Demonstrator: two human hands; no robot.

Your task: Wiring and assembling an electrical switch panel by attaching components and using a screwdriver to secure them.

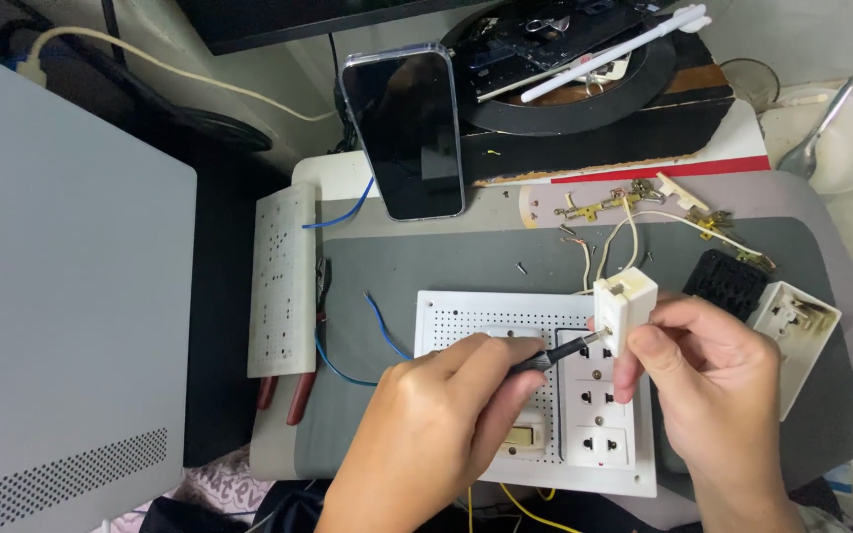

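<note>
Between right hand (713, 380) fingers, a white socket module (625, 307) meets the left hand's (446, 424) screwdriver (565, 353).

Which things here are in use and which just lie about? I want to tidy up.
In use:
left hand
screwdriver
right hand
small white socket part
white board

Lying about:
phone
pen
spoon
black part

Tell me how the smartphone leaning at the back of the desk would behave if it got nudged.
The smartphone stands tilted on its lower edge against the black box, so a nudge would probably make it slide or fall flat. Its glossy glass face and clear case look fairly slippery. It seems rigid, and the screen is likely fragile if it drops onto the grey mat.
</note>
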